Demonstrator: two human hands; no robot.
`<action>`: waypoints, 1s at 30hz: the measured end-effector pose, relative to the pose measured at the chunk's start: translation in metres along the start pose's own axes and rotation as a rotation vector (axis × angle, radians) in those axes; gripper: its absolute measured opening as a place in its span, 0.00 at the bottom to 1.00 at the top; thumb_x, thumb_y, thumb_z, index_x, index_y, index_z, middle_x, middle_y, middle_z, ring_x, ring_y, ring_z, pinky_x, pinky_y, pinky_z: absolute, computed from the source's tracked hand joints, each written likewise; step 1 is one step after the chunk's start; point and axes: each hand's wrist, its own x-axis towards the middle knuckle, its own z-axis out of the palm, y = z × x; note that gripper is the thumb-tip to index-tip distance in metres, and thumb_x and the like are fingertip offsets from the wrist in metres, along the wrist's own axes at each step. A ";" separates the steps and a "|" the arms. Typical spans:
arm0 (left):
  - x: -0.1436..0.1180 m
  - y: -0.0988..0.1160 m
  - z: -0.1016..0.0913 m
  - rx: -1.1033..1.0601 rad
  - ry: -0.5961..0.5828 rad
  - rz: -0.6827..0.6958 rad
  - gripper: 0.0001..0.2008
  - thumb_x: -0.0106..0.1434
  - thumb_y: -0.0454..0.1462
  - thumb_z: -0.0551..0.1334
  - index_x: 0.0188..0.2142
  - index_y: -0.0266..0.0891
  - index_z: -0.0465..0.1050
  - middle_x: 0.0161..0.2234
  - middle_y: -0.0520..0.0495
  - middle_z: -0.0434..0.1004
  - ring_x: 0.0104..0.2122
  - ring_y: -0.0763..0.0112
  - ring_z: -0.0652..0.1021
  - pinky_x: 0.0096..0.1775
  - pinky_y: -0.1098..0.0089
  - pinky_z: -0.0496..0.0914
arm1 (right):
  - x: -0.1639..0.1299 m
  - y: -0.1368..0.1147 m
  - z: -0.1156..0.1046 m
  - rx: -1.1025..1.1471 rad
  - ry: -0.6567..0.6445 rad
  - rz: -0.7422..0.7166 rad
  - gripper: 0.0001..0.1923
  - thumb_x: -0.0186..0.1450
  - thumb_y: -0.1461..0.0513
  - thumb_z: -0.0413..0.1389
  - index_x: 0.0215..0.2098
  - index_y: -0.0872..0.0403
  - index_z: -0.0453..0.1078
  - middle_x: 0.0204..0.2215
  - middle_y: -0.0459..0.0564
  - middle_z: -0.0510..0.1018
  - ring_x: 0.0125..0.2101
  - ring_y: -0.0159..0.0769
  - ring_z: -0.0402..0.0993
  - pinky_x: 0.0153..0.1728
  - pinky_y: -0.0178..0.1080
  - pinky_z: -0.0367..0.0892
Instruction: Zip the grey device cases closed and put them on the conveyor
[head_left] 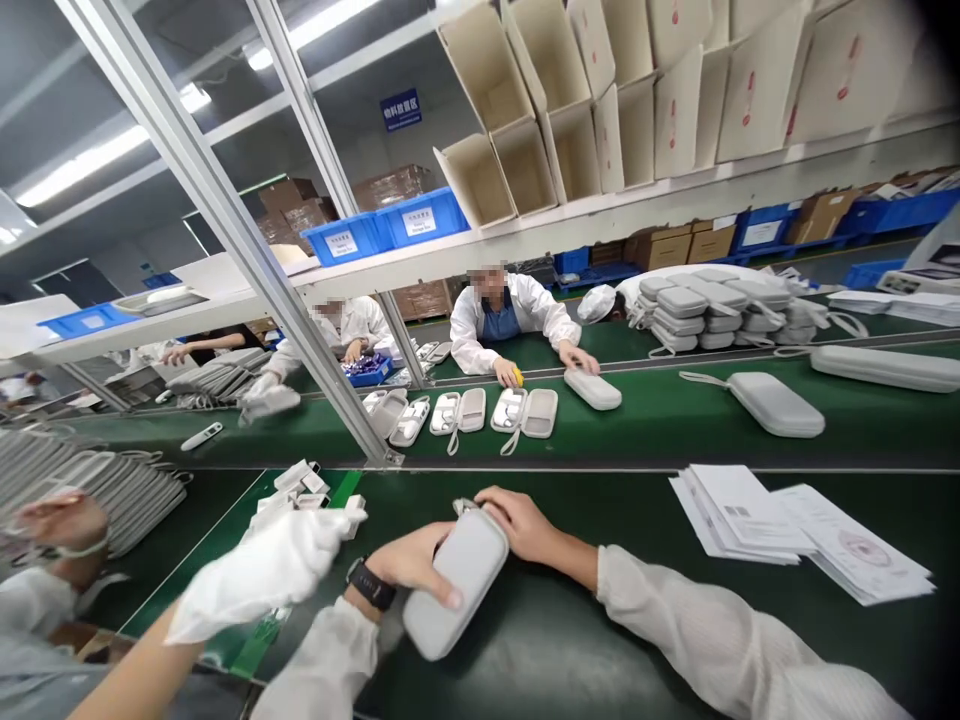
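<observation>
White sleeves [697, 620] nearest, reaching in from 5 and 7 o'clock. Left hand [411, 562], wearing a watch [371, 583], grasps the case [474, 560] at 6 o'clock in view: thumb on the broad face, other fingers hidden. Right hand [525, 525] is closed on its 1 o'clock end, fingers bent beside the strap [465, 507]; can't tell if they pinch the strap or just the edge. Case looks shut, long axis toward 1 o'clock; can't tell if it touches the bench [577, 640].

Handling, judged by look: light, stiffish shell with some give, matt cover, so low slip; contents unseen, maybe fragile. Best hold: across both long sides at mid-length, steadying the strap end; avoid squeezing the face or hanging it by the strap.

Around the case: co-worker's glove [277, 560] at 9 o'clock, near the left hand; small boxes [300, 485] at 10; papers [739, 515] near 3. Farther, open cases [472, 410] at 12 on the belt [645, 430], another worker's hand on a closed case [596, 390] at 1, pile [712, 305] at 2. Farthest, cartons [517, 165] past 12.
</observation>
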 end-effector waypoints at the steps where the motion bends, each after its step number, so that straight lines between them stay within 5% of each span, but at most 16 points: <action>1: 0.004 -0.004 0.012 0.004 -0.080 -0.007 0.36 0.35 0.44 0.81 0.44 0.32 0.77 0.37 0.40 0.81 0.34 0.54 0.80 0.36 0.55 0.78 | 0.003 0.005 -0.001 0.183 0.020 0.137 0.26 0.75 0.46 0.39 0.51 0.52 0.71 0.31 0.50 0.78 0.27 0.36 0.73 0.32 0.38 0.66; 3: 0.015 -0.017 0.042 0.017 -0.200 -0.018 0.34 0.44 0.50 0.77 0.46 0.31 0.77 0.39 0.38 0.80 0.37 0.52 0.80 0.39 0.57 0.77 | 0.009 0.015 -0.001 0.465 0.009 0.282 0.32 0.72 0.41 0.37 0.51 0.53 0.70 0.31 0.51 0.79 0.27 0.38 0.76 0.30 0.39 0.69; 5: 0.028 -0.033 0.074 0.042 -0.089 0.042 0.31 0.56 0.56 0.68 0.47 0.32 0.77 0.41 0.36 0.79 0.42 0.53 0.79 0.45 0.58 0.75 | 0.011 0.024 -0.001 0.551 0.041 0.264 0.29 0.69 0.40 0.46 0.50 0.54 0.71 0.39 0.55 0.81 0.37 0.42 0.79 0.38 0.43 0.73; 8: 0.045 -0.052 0.110 0.088 0.042 0.118 0.29 0.62 0.59 0.61 0.42 0.33 0.79 0.40 0.36 0.76 0.45 0.54 0.77 0.51 0.58 0.71 | 0.014 0.036 -0.018 0.390 0.234 0.240 0.27 0.62 0.47 0.61 0.53 0.52 0.69 0.49 0.56 0.79 0.49 0.46 0.77 0.50 0.45 0.71; 13: 0.047 -0.065 0.121 0.119 -0.035 0.126 0.25 0.57 0.54 0.68 0.43 0.36 0.80 0.39 0.39 0.78 0.31 0.63 0.76 0.39 0.63 0.72 | 0.023 0.064 -0.121 -0.084 0.653 0.679 0.25 0.64 0.50 0.58 0.53 0.56 0.67 0.42 0.58 0.81 0.39 0.45 0.80 0.37 0.41 0.73; 16: 0.040 -0.069 0.121 0.159 -0.114 0.156 0.22 0.56 0.53 0.69 0.40 0.39 0.80 0.37 0.41 0.79 0.30 0.64 0.76 0.38 0.64 0.72 | 0.023 0.080 -0.188 -0.269 0.761 0.844 0.21 0.63 0.50 0.58 0.45 0.59 0.73 0.41 0.64 0.81 0.42 0.51 0.79 0.38 0.42 0.71; 19: 0.036 -0.073 0.124 0.262 -0.173 0.200 0.22 0.57 0.55 0.67 0.40 0.40 0.80 0.39 0.41 0.80 0.33 0.60 0.78 0.42 0.61 0.73 | 0.020 0.088 -0.221 -0.403 0.776 0.973 0.16 0.63 0.52 0.59 0.32 0.58 0.76 0.33 0.63 0.81 0.41 0.53 0.79 0.38 0.42 0.68; 22: 0.040 -0.076 0.125 0.330 -0.176 0.160 0.26 0.55 0.59 0.66 0.40 0.42 0.79 0.41 0.41 0.81 0.37 0.56 0.80 0.44 0.59 0.74 | 0.023 0.088 -0.227 -0.508 0.811 0.982 0.15 0.63 0.52 0.60 0.35 0.56 0.78 0.35 0.61 0.81 0.42 0.51 0.78 0.40 0.42 0.67; 25: 0.051 -0.078 0.122 0.384 -0.243 -0.009 0.30 0.52 0.63 0.64 0.41 0.44 0.79 0.41 0.42 0.82 0.41 0.52 0.80 0.40 0.62 0.75 | 0.031 0.080 -0.223 -0.646 0.910 0.882 0.21 0.68 0.53 0.53 0.50 0.60 0.74 0.49 0.68 0.75 0.53 0.55 0.70 0.51 0.49 0.63; 28: 0.059 -0.079 0.122 0.439 -0.312 -0.155 0.32 0.50 0.65 0.64 0.43 0.45 0.78 0.43 0.43 0.82 0.44 0.50 0.80 0.37 0.63 0.75 | 0.042 0.072 -0.200 -0.716 0.881 0.725 0.20 0.71 0.55 0.49 0.54 0.57 0.70 0.56 0.65 0.70 0.60 0.53 0.60 0.59 0.51 0.55; 30: 0.058 -0.080 0.126 0.476 -0.313 -0.145 0.30 0.51 0.63 0.64 0.43 0.46 0.78 0.43 0.43 0.82 0.43 0.50 0.80 0.36 0.62 0.75 | 0.051 0.073 -0.173 -0.665 0.757 0.634 0.15 0.70 0.55 0.52 0.51 0.52 0.71 0.52 0.57 0.74 0.56 0.46 0.65 0.58 0.46 0.57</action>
